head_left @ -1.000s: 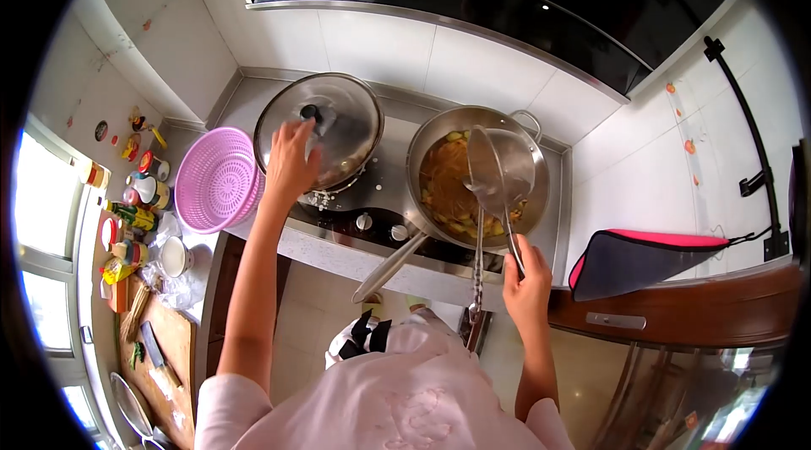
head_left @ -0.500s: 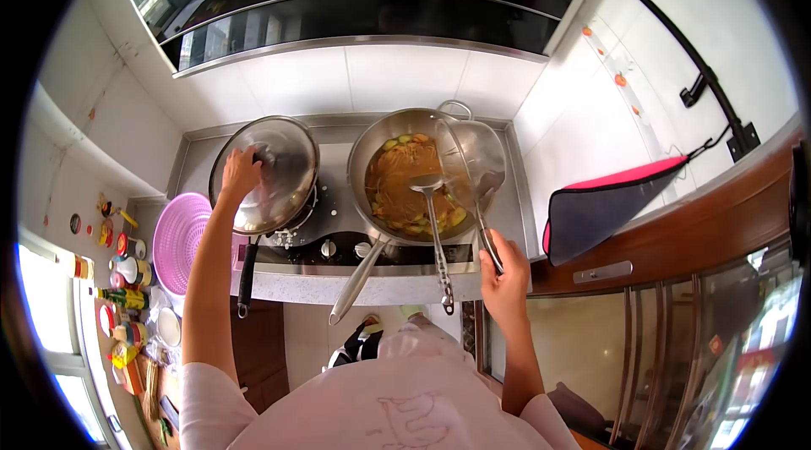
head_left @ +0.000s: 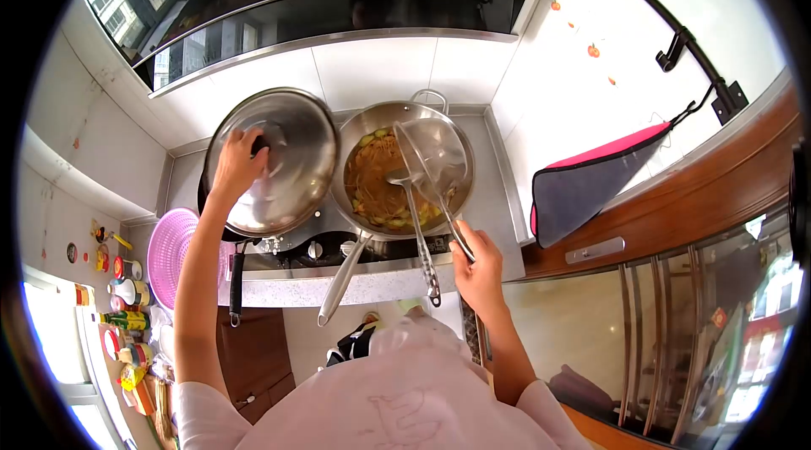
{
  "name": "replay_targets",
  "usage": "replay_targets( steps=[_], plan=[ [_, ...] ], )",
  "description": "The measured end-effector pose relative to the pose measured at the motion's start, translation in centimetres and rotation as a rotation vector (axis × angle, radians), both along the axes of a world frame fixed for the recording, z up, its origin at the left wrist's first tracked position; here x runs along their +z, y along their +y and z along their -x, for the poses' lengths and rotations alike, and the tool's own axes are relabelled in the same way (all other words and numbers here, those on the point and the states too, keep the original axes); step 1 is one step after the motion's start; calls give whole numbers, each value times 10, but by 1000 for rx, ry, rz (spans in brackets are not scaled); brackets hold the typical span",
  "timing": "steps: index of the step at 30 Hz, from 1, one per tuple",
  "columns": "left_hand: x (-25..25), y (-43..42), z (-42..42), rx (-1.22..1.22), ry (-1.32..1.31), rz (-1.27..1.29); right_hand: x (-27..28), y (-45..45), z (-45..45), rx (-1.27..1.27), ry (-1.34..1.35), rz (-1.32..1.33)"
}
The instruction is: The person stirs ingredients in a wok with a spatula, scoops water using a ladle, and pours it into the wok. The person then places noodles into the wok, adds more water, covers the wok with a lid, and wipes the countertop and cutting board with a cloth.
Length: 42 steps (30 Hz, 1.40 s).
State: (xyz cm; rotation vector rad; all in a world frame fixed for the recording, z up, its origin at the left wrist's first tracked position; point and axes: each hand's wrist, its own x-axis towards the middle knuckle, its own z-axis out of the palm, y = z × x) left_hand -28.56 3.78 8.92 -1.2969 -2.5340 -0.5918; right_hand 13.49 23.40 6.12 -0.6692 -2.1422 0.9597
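My left hand (head_left: 240, 164) grips the dark knob of a round metal lid (head_left: 291, 167), which is tilted over a black-handled pan (head_left: 237, 281) on the left of the stove. My right hand (head_left: 478, 271) is closed on the dark handle of a strainer (head_left: 441, 164). Its bowl is over the right side of a steel wok (head_left: 342, 188). Noodles and green pieces in brown broth (head_left: 372, 175) fill the wok. A metal spatula (head_left: 416, 234) rests in it, its handle hanging over the front rim.
A pink plastic basket (head_left: 173, 256) stands left of the stove, near jars and bottles (head_left: 127, 291) by the window. A grey and pink cloth bag (head_left: 583, 188) hangs on the right wall. The range hood (head_left: 338, 19) overhangs the back.
The lid has lifted off the left pan and shifted right toward the wok, with my left hand on its knob. The strainer stays over the wok. The view has swung round.
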Motion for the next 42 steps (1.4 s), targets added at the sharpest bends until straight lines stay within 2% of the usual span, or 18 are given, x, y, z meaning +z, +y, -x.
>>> replay_targets(
  steps=[5,8,9,10,12,15,16,18,20,22,24,25,28,30,34,36,38,42],
  plan=[
    [14,18,-26,-26,-102,-39,-21,10,-3,-2,96,-23],
    [24,2,-26,-16,-106,-91,-27,17,-11,0,174,232],
    [28,-8,-24,13,-104,-92,-7,18,-15,0,167,574],
    [33,-20,-22,48,-101,-93,-7,28,-17,54,265,795],
    [42,-50,-16,112,-86,-87,-11,28,-3,-24,42,303],
    [50,-104,-14,227,-68,-121,-41,19,11,-119,123,1],
    [54,-123,-17,271,-88,-142,-28,18,11,-64,164,131],
    [59,-166,-22,317,-42,-165,2,16,8,32,182,561],
    [61,-208,-29,394,-27,-184,6,21,18,45,354,871],
    [63,-248,-41,474,-17,-190,2,26,26,-9,84,634],
    [58,-287,-55,557,29,-191,-32,14,47,-80,13,-128],
    [56,-304,-64,615,-11,-220,-37,5,49,-107,73,60],
    [49,-362,-93,732,-52,-229,-8,-16,52,128,178,681],
    [43,-395,-112,788,-5,-212,13,-50,69,270,247,942],
    [40,-439,-157,934,-32,-192,31,-126,120,707,7,1077],
    [37,-455,-178,994,-30,-180,40,-180,160,823,-155,1164],
    [35,-467,-199,1014,-49,-197,22,-235,206,996,-231,1235],
    [28,-483,-236,1063,-93,-253,-39,-363,278,970,-304,1325]
  ],
)
